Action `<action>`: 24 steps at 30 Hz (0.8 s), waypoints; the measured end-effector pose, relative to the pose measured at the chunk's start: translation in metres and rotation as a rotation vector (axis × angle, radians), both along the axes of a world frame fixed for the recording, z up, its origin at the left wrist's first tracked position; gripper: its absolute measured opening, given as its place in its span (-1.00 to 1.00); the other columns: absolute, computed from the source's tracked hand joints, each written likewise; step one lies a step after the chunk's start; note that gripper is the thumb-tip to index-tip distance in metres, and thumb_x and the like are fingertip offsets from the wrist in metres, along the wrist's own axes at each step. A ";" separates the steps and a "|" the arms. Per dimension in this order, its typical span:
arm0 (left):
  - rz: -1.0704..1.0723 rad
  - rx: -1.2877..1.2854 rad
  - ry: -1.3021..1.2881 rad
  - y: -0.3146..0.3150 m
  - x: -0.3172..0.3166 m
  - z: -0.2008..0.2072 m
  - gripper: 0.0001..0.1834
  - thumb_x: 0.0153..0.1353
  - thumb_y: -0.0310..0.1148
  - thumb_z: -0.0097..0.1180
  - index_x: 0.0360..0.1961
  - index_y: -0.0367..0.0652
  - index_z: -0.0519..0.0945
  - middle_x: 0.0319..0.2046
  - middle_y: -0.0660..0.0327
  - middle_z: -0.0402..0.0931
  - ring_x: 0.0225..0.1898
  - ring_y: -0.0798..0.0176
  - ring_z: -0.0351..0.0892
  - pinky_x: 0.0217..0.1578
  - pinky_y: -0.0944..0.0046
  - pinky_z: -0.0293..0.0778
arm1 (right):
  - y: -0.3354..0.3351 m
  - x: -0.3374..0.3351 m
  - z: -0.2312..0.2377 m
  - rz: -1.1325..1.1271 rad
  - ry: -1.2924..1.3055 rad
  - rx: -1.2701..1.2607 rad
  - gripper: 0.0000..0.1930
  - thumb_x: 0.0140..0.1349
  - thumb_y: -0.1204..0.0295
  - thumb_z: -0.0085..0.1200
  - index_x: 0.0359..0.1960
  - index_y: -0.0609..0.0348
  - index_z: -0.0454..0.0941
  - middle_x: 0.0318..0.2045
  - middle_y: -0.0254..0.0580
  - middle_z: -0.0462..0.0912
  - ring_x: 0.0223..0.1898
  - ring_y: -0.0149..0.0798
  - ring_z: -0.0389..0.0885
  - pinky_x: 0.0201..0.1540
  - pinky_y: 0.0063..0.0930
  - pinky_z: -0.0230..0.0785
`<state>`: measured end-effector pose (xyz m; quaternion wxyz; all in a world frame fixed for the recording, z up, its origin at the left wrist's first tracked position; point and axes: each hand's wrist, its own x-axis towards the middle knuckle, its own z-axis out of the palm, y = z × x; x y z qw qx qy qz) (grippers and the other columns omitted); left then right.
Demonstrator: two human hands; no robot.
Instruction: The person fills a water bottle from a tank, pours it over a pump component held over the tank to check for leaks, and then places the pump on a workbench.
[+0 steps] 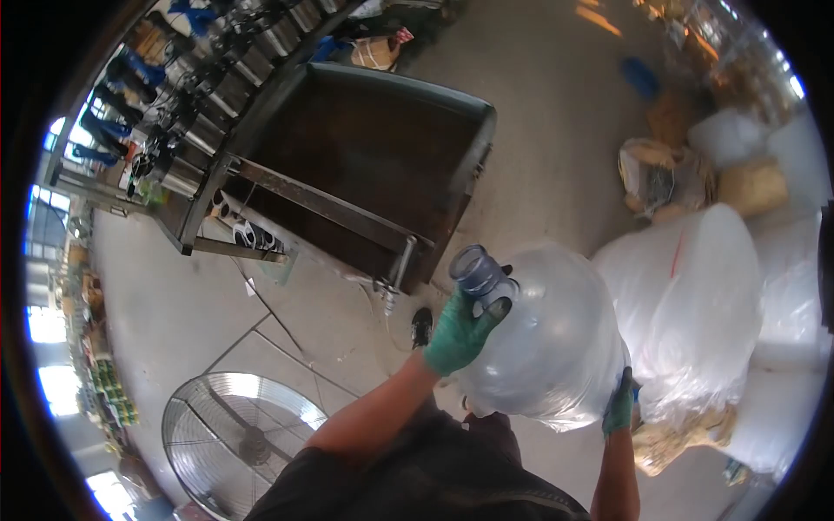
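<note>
A large, round, clear plastic jug (pixel 547 330) with a blue-tinted neck (pixel 474 269) is held tilted in front of me, its mouth toward the upper left. My left hand (pixel 465 326), in a green glove with dark fingertips, is closed round the jug just at its neck. On the opposite side, my right hand (pixel 620 404), gloved the same way, presses against the jug's lower right end; part of its fingers is hidden behind the jug. Shiny, wrinkled clear film seems to lie over the jug's lower part.
A dark metal trough (pixel 365 139) stands ahead, beside a bench with steel canisters (pixel 208 113). A big round fan (pixel 248 438) is at the lower left. Large rolls of clear plastic wrap (pixel 695 295) stand close on the right, with an open sack (pixel 651 178) beyond.
</note>
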<state>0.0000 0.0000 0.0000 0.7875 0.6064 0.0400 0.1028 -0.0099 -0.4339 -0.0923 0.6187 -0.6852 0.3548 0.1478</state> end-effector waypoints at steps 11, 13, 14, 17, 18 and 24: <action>0.032 -0.358 0.187 0.123 0.057 0.007 -0.52 0.39 -0.25 0.23 0.23 -0.16 0.39 0.05 0.29 0.53 0.07 0.37 0.45 0.17 0.31 0.40 | 0.117 0.037 0.161 0.077 -0.028 -0.320 -0.16 0.34 -0.24 0.01 0.25 0.40 0.46 0.05 -0.05 0.63 0.01 -0.14 0.58 0.15 -0.29 0.39; 0.040 -0.478 0.178 0.130 0.066 -0.013 -0.54 0.39 -0.25 0.23 0.21 -0.16 0.40 0.02 0.30 0.53 0.04 0.37 0.46 0.14 0.31 0.41 | 0.147 0.045 0.188 0.063 -0.036 -0.283 -0.16 0.32 -0.25 0.03 0.25 0.39 0.46 0.08 -0.06 0.62 0.03 -0.14 0.58 0.14 -0.27 0.41; 0.036 -0.577 0.186 0.133 0.069 -0.021 -0.58 0.39 -0.29 0.24 0.18 -0.13 0.42 -0.01 0.32 0.52 0.00 0.37 0.47 0.10 0.34 0.42 | 0.156 0.049 0.202 0.124 -0.002 -0.349 -0.16 0.32 -0.25 0.04 0.24 0.39 0.47 0.09 -0.06 0.61 0.03 -0.14 0.59 0.14 -0.27 0.43; 0.049 -0.547 0.258 0.133 0.078 -0.031 -0.62 0.38 -0.34 0.24 0.15 -0.12 0.43 -0.02 0.34 0.51 -0.02 0.39 0.46 0.06 0.38 0.43 | 0.153 0.056 0.223 0.176 0.086 -0.296 -0.13 0.39 -0.18 0.00 0.41 0.40 0.23 0.34 -0.04 0.42 0.31 -0.09 0.41 0.37 -0.31 0.22; 0.046 -0.559 0.261 0.135 0.080 -0.029 -0.62 0.38 -0.34 0.24 0.15 -0.12 0.43 -0.02 0.34 0.51 -0.02 0.39 0.46 0.06 0.38 0.43 | 0.157 0.058 0.231 0.134 0.115 -0.361 -0.14 0.39 -0.17 0.00 0.42 0.39 0.23 0.33 -0.03 0.42 0.30 -0.08 0.43 0.35 -0.28 0.25; -0.004 -0.778 0.290 0.135 0.079 -0.024 -0.61 0.41 -0.29 0.21 0.17 -0.14 0.43 -0.03 0.36 0.50 -0.05 0.39 0.45 0.04 0.36 0.43 | 0.134 0.060 0.262 0.147 0.140 -0.538 -0.18 0.34 -0.20 0.04 0.29 0.38 0.37 0.16 0.04 0.53 0.11 -0.04 0.54 0.15 -0.16 0.44</action>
